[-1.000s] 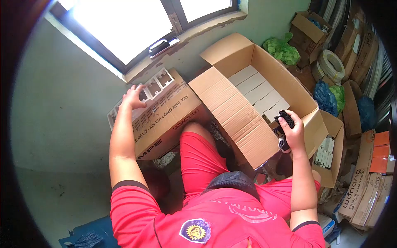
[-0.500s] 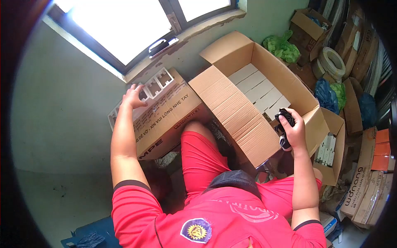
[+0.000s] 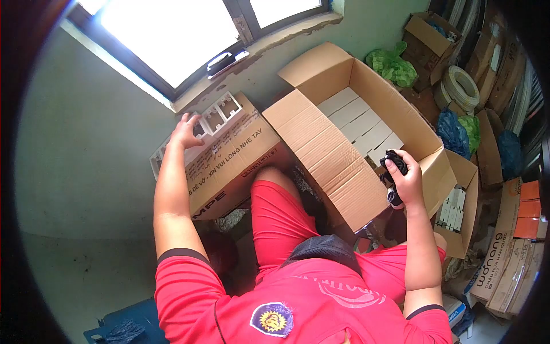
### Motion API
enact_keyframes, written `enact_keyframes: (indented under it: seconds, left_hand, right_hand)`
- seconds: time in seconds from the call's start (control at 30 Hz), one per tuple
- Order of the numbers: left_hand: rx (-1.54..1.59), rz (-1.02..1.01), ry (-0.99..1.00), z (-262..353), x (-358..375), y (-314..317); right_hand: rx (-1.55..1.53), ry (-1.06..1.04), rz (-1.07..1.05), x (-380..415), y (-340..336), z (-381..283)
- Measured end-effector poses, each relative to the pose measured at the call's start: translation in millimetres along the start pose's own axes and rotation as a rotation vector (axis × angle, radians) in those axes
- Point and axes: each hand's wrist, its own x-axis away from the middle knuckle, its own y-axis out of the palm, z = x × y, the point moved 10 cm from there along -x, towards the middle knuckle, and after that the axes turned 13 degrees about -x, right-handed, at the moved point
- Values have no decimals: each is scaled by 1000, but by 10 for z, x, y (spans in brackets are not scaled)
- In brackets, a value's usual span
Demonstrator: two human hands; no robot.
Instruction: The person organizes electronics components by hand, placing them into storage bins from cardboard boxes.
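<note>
My left hand reaches over a row of white open-fronted boxes, like electrical wall boxes. Its thumb and fingers curve around one box in the row. The row lies along the far edge of a printed cardboard carton below the window. My right hand is closed on a black, shiny bundle, whose exact kind I cannot make out. A lighter piece shows at the bundle's lower end. That hand is above the near right edge of a large open carton holding several white boxes.
A smaller carton with white pieces stands to the right. Behind are a green plastic bag, a pale coil and blue bags. Stacked cartons stand at far right. The window is ahead.
Almost nothing differs. The camera view has shifted very slightly; both hands keep their places, the left at the white boxes and the right around the black bundle.
</note>
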Motion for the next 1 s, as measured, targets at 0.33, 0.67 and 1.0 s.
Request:
enact_keyframes:
  seconds: [0.33, 0.67, 1.0]
  left_hand:
    - [-44, -10, -23, -27, -11, 2]
    - [-42, -20, -18, -36, -34, 32]
    - [-41, -17, -19, -27, -16, 23]
  right_hand:
    - [-6, 3, 5, -9, 18, 16]
    - [-13, 17, -8, -20, 38, 39]
    - [-25, -1, -24, -24, 61, 26]
